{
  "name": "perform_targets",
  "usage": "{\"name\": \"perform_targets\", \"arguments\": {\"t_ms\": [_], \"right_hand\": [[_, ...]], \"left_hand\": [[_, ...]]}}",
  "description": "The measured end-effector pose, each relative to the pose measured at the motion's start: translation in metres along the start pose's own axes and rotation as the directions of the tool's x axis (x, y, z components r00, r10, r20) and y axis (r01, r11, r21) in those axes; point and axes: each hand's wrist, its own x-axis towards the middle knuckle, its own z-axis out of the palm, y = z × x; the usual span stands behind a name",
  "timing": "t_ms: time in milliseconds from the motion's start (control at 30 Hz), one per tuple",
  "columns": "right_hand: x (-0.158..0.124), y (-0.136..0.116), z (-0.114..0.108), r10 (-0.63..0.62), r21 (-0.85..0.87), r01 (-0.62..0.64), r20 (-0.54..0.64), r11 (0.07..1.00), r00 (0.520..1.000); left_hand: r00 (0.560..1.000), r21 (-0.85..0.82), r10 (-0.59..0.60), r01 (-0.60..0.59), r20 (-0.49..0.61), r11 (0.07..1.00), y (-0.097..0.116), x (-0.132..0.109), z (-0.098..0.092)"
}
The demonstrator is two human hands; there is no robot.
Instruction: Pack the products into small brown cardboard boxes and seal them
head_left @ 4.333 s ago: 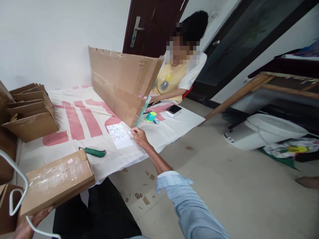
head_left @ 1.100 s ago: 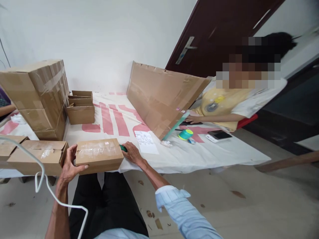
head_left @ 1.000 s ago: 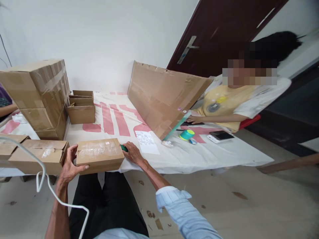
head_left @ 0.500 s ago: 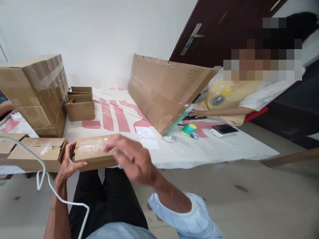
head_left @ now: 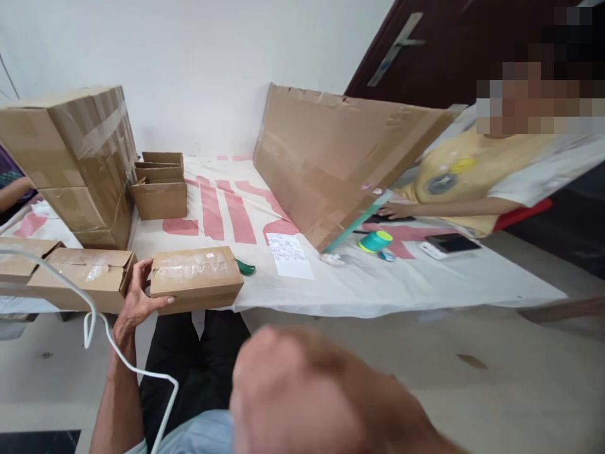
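A small taped cardboard box [head_left: 196, 277] sits at the front edge of the table, with clear tape along its top. My left hand [head_left: 142, 290] grips its left end, thumb on the front side and fingers behind. Just left of that hand stands a second cardboard box [head_left: 82, 277]. My right hand [head_left: 302, 391] is raised close to the camera, low in the view, apart from the box; motion blur hides its fingers. Behind the box's right end a green curved object [head_left: 246, 268] pokes out, mostly hidden.
Large stacked cartons [head_left: 89, 157] and open boxes [head_left: 161, 198] stand at the left. A leaning cardboard sheet [head_left: 345, 157] separates off a co-worker [head_left: 454, 183]. A paper sheet [head_left: 290, 261], a teal spool [head_left: 375, 241] and a phone [head_left: 454, 243] lie on the table. A white cable [head_left: 118, 356] hangs in front.
My right hand has moved from above the box's right end toward the camera, uncovering that end and the green object. My left hand keeps its grip. The view has shifted slightly.
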Motion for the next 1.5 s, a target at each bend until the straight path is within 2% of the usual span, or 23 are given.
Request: {"name": "perform_targets", "arguments": {"t_ms": [67,133,167,200,267,300,333,433,567,733,800,933,1067,1167,1233,1300,1400,1500], "right_hand": [[0.021,0.040,-0.004,0.034,-0.086,-0.037,-0.041,0.996,0.999],[0.042,0.101,-0.006,0.086,-0.252,-0.118,-0.136,0.960,0.987],[0.049,0.135,-0.007,0.141,-0.337,-0.183,-0.146,0.924,0.979],[0.052,0.169,-0.009,0.207,-0.426,-0.250,-0.146,0.870,0.967],[0.046,0.226,-0.012,0.366,-0.644,-0.348,-0.111,0.681,0.924],[0.039,0.248,-0.013,0.442,-0.727,-0.356,-0.080,0.587,0.893],[0.031,0.263,-0.013,0.482,-0.755,-0.365,-0.074,0.545,0.873],[0.011,0.284,-0.011,0.554,-0.836,-0.320,-0.023,0.446,0.832],[0.008,0.284,-0.006,0.568,-0.870,-0.221,0.079,0.440,0.820],[0.011,0.283,-0.007,0.599,-0.836,-0.246,0.118,0.490,0.792],[0.009,0.282,-0.007,0.593,-0.790,-0.291,0.111,0.539,0.797],[0.006,0.280,-0.007,0.531,-0.611,-0.422,-0.002,0.670,0.847],[0.014,0.275,-0.016,0.494,-0.553,-0.480,-0.137,0.681,0.859],[0.031,0.255,-0.026,0.467,-0.451,-0.536,-0.264,0.713,0.844],[0.045,0.230,-0.027,0.456,-0.326,-0.531,-0.281,0.782,0.844],[0.061,0.200,-0.020,0.434,-0.236,-0.472,-0.199,0.849,0.879],[0.082,0.158,0.000,0.339,-0.213,-0.325,0.028,0.921,0.941],[0.097,0.135,0.018,0.241,-0.235,-0.192,0.203,0.953,0.949]], "left_hand": [[1.000,-0.012,0.000,0.000,0.009,1.000,-0.001,-0.001,0.000],[1.000,-0.018,0.002,-0.002,0.020,1.000,0.000,-0.001,0.000],[1.000,-0.019,0.005,-0.005,0.024,1.000,0.000,-0.001,0.000],[1.000,-0.018,0.007,-0.007,0.026,1.000,0.001,-0.001,0.000],[0.999,-0.007,0.007,-0.006,0.033,1.000,0.002,-0.002,0.000],[0.999,0.000,0.005,-0.005,0.038,1.000,0.003,-0.002,0.000],[0.999,0.006,0.003,-0.003,0.042,1.000,0.003,-0.003,0.000],[0.999,0.017,0.001,-0.002,0.048,1.000,0.004,-0.004,0.000],[0.999,0.016,0.004,-0.005,0.048,1.000,0.007,-0.004,0.001],[0.999,0.037,0.018,-0.020,0.045,0.999,0.010,-0.005,0.002],[0.998,0.047,0.025,-0.028,0.053,0.999,0.011,-0.007,0.003],[0.997,0.062,0.030,-0.035,0.070,0.997,0.011,-0.011,0.003],[0.996,0.073,0.048,-0.054,0.080,0.996,0.009,-0.014,0.003],[0.996,0.088,0.062,-0.068,0.072,0.994,0.007,-0.015,0.004],[0.995,0.097,0.072,-0.078,0.066,0.992,0.007,-0.016,0.005],[0.995,0.102,0.077,-0.083,0.064,0.991,0.007,-0.017,0.006],[0.996,0.104,0.072,-0.078,0.060,0.992,0.008,-0.018,0.007],[0.996,0.109,0.064,-0.071,0.063,0.991,0.008,-0.020,0.008]]}}
